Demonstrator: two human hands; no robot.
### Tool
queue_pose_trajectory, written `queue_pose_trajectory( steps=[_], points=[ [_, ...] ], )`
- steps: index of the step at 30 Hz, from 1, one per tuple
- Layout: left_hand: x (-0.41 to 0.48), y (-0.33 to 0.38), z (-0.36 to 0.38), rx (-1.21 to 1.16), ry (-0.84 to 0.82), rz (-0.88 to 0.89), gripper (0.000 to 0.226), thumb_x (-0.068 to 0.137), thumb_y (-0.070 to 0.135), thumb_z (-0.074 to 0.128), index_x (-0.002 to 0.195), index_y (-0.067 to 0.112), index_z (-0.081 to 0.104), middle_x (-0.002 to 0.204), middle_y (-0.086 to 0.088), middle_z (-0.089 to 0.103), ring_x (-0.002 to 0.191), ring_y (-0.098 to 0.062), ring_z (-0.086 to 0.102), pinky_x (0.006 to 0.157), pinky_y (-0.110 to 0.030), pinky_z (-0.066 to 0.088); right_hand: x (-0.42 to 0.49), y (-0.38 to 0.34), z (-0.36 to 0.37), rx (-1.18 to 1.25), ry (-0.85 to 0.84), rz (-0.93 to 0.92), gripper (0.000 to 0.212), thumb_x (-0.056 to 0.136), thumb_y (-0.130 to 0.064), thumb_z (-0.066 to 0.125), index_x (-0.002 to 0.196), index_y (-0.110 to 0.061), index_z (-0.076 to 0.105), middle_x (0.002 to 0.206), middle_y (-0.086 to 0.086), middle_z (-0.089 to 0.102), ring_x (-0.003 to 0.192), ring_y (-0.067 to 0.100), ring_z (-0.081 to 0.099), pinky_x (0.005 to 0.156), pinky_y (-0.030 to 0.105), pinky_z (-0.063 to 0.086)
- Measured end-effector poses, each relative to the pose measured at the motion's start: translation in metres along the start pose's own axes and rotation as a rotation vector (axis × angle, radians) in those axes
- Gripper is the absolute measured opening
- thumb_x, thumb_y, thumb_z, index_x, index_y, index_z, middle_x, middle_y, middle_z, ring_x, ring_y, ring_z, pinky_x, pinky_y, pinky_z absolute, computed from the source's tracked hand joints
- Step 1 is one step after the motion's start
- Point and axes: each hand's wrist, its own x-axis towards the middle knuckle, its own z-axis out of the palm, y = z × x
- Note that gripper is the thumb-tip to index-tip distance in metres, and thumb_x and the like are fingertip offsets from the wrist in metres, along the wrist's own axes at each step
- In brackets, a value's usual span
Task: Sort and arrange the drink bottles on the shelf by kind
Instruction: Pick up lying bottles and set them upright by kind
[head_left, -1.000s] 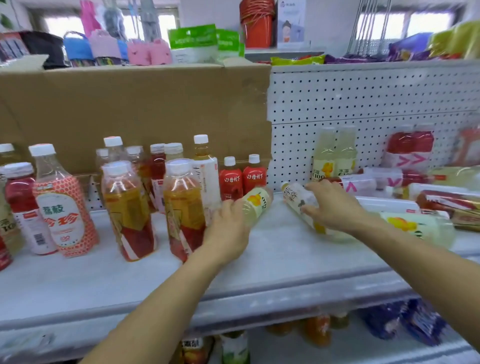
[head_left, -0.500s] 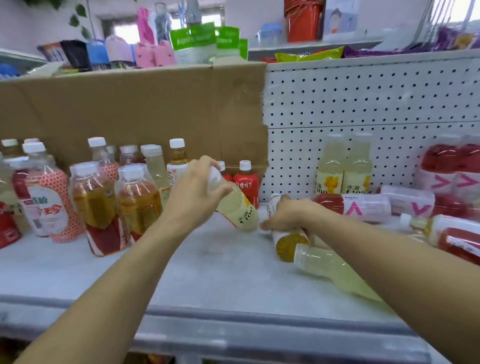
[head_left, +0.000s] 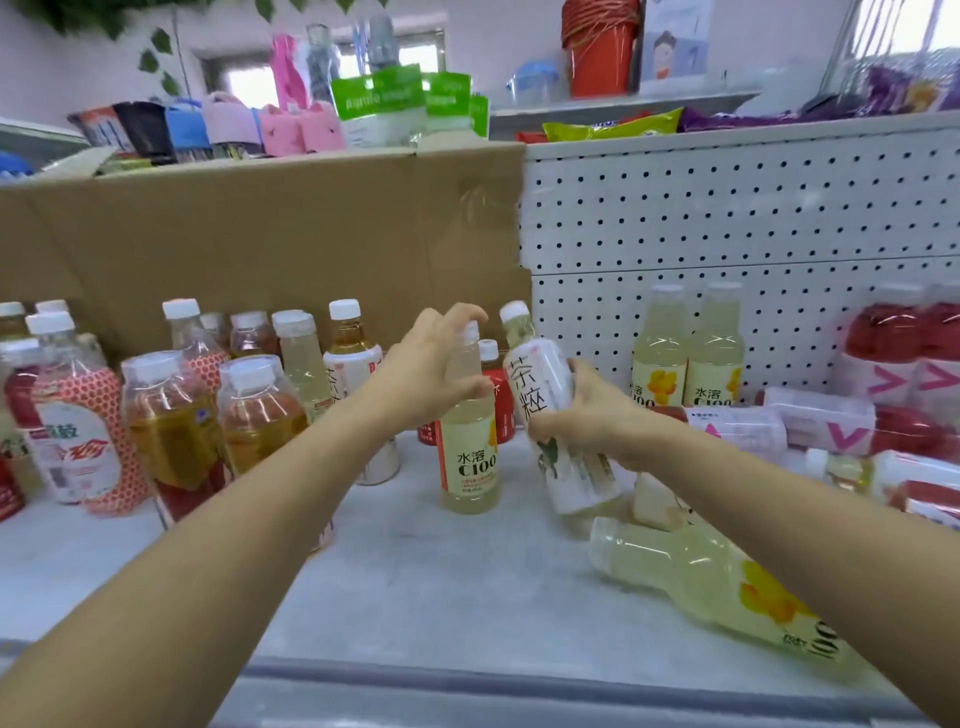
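Head view, near to far. Closest on the shelf (head_left: 415, 597) is a lying C100 (head_left: 717, 587). It's on its side under the right forearm, cap pointing left and base toward the front right.

Behind that, the right hand (head_left: 597, 415) is wrapped round a tea bottle (head_left: 545, 395), tilted with the cap up and leaning left. Can't tell if its base touches the shelf. Just beside it, the left hand (head_left: 426, 364) grips the neck of an upright C100 (head_left: 467, 457) standing on the shelf. So both hands are full.

Further back right, a C100 pair (head_left: 662, 364) stands against the pegboard (head_left: 727, 234). Back left, behind the left forearm, there's a white-label bottle (head_left: 350, 369) that looks like the tea's match.

My read: the hands are kinda crossed. The upright C100 wants to go right and back to the pair, past the tea bottle, and the right hand is nearer there. The tea wants to go left.
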Motion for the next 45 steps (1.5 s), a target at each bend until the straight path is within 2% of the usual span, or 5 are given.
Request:
queue_pose_trajectory(
  steps=[3, 21, 28, 34, 45],
  points=[
    [0.006, -0.004, -0.001, -0.031, 0.002, 0.005, 0.066, 0.086, 0.034, 0.075, 0.14, 0.034, 0.038, 0.117, 0.001, 0.041, 0.102, -0.018, 0.05, 0.078, -0.028, 0.042, -0.009, -0.015, -0.002, 0.084, 0.043, -0.166, 0.026, 0.081, -0.003, 0.072, 0.084, -0.021, 0.054, 0.078, 0.001, 0.067, 0.067, 0.008, 0.067, 0.059, 0.02, 0.052],
    [-0.036, 0.009, 0.041, -0.131, 0.357, 0.195, 0.065, 0.088, 0.015, 0.071, 0.146, 0.017, 0.04, 0.153, -0.006, 0.026, 0.143, -0.017, 0.022, 0.116, -0.025, 0.018, -0.063, 0.013, -0.032, -0.29, 0.113, -0.003, 0.042, 0.095, -0.029, 0.064, 0.134, -0.016, 0.058, 0.13, -0.007, 0.061, 0.12, 0.011, 0.056, 0.099, 0.022, 0.043],
    [-0.077, 0.078, 0.095, -0.458, -0.501, 0.217, 0.075, 0.082, 0.046, 0.076, 0.145, 0.03, 0.039, 0.145, 0.009, 0.045, 0.129, -0.007, 0.044, 0.109, -0.028, 0.037, -0.115, 0.054, -0.079, -0.509, 0.181, 0.139, 0.042, 0.095, -0.026, 0.064, 0.136, -0.023, 0.057, 0.137, -0.004, 0.057, 0.119, 0.014, 0.054, 0.098, 0.03, 0.041],
    [-0.069, 0.062, 0.1, -0.578, -0.633, 0.157, 0.035, 0.078, 0.037, 0.082, 0.106, 0.032, 0.062, 0.119, 0.004, 0.061, 0.11, -0.013, 0.059, 0.1, -0.037, 0.047, -0.133, 0.062, -0.099, -0.649, -0.016, 0.208, 0.05, 0.093, -0.016, 0.065, 0.109, -0.06, 0.047, 0.119, -0.022, 0.056, 0.111, 0.008, 0.054, 0.095, 0.025, 0.042],
    [-0.055, 0.039, 0.021, -0.874, -0.058, -0.006, 0.042, 0.072, 0.038, 0.074, 0.111, 0.03, 0.062, 0.098, -0.006, 0.07, 0.086, -0.02, 0.067, 0.08, -0.037, 0.057, -0.121, 0.078, -0.102, -0.84, -0.154, 0.332, 0.091, 0.073, -0.022, 0.084, 0.144, -0.034, 0.029, 0.119, -0.005, 0.054, 0.095, 0.013, 0.058, 0.075, 0.019, 0.055]
  ],
)
